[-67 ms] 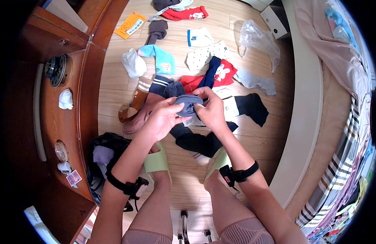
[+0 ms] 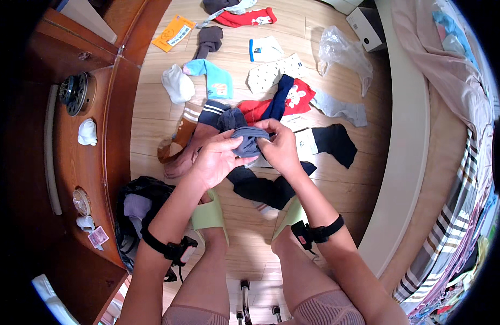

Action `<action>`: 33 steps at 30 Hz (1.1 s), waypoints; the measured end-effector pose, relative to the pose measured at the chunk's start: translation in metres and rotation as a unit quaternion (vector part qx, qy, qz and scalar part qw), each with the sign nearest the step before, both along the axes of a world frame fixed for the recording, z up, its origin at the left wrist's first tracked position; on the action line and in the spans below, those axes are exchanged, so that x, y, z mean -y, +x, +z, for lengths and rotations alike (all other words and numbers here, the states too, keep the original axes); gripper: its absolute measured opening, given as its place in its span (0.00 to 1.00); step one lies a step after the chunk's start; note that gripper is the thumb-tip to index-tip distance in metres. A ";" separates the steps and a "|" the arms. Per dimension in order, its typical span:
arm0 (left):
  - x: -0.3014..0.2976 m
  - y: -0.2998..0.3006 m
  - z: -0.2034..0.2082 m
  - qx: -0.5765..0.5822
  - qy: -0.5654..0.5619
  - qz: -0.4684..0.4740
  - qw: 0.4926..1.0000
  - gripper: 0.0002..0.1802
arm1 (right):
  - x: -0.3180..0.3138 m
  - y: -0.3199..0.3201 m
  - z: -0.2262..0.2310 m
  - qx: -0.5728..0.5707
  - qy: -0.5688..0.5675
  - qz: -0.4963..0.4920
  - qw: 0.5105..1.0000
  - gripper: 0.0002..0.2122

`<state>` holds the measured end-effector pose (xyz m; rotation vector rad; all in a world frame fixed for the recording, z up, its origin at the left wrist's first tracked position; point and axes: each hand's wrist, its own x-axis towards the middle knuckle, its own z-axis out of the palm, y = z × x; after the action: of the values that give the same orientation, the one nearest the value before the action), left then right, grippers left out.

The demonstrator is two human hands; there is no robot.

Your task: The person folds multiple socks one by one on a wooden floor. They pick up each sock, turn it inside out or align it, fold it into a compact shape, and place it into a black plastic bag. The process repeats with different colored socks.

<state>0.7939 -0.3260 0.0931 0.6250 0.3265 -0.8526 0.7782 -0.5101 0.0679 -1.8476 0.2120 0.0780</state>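
Note:
A bunched grey-blue sock (image 2: 249, 142) is held between my two hands, above the spread of socks on the floor. My left hand (image 2: 214, 157) grips its left side between thumb and fingers. At its right edge, my right hand (image 2: 280, 147) pinches the fabric, with the thumb pressed into the folds. Beneath and around lie a red sock with a rabbit (image 2: 297, 96), a navy sock (image 2: 278, 100), a black sock (image 2: 336, 143) with a white part, a dark sock (image 2: 271, 190) and a striped-cuff sock (image 2: 213, 111). The hands hide part of the pile.
Farther off are a light blue sock (image 2: 214, 77), a white bundle (image 2: 177, 85), an orange packet (image 2: 174, 33) and a clear plastic bag (image 2: 342, 54). A black bag (image 2: 144, 200) with clothes stands left of my feet. Wooden furniture (image 2: 119, 119) borders the left, a bed (image 2: 423, 135) the right.
Both hands keep their hold on the grey-blue sock. Its folds and my fingers have shifted only very slightly.

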 end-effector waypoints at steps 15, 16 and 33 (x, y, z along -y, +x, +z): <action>0.014 0.000 -0.004 -0.015 0.146 0.064 0.987 0.14 | -0.002 -0.017 0.030 -0.403 0.683 0.134 0.594 0.08; 0.014 0.000 0.004 0.020 0.178 0.095 0.979 0.15 | 0.000 -0.017 0.030 -0.398 0.687 0.145 0.591 0.08; -0.070 0.024 -0.009 -0.068 0.146 0.350 0.923 0.21 | 0.061 -0.001 0.003 -0.244 0.645 -0.087 0.719 0.05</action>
<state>0.8183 -0.2561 0.0836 0.6608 0.7597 -0.1544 0.7771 -0.5710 0.0708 -0.3497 0.5308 0.4634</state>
